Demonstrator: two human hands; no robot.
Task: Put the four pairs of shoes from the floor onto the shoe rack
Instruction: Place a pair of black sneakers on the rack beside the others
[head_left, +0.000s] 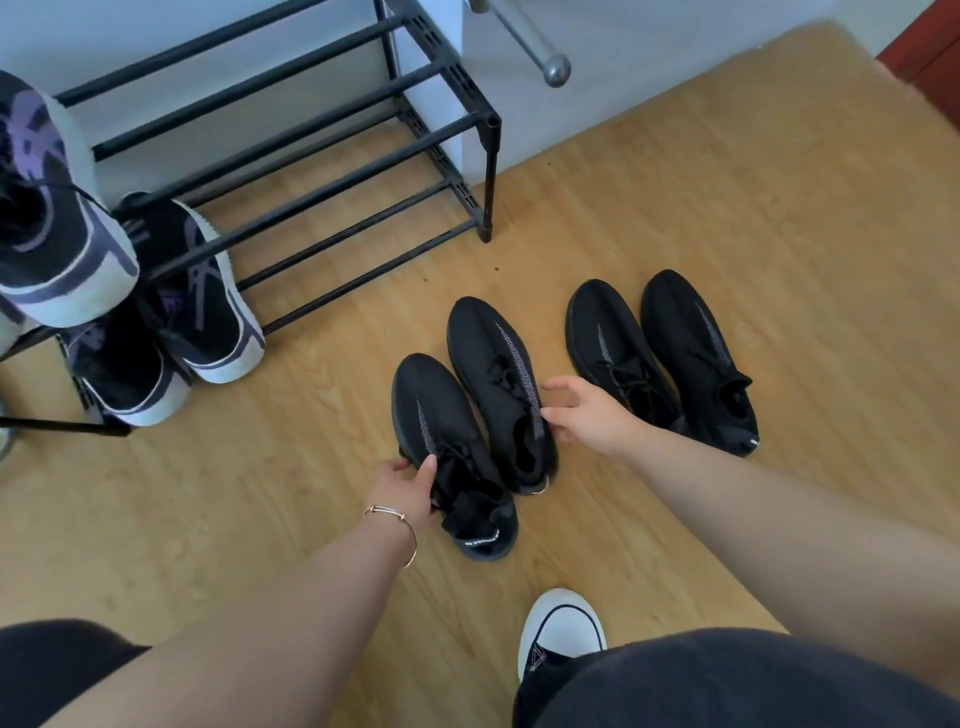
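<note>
Our left hand (408, 486) pinches the near black sneaker (447, 452) at its collar, while our right hand (584, 415), fingers spread, touches its mate (498, 384) lying lengthwise toward the shoe rack (488, 156)

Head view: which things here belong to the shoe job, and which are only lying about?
Job: nearer black pair under left hand and right hand; second black pair on floor; purple-and-white shoes on shoe rack.
Not job: metal rod; bracelet; worn white shoe.
</note>
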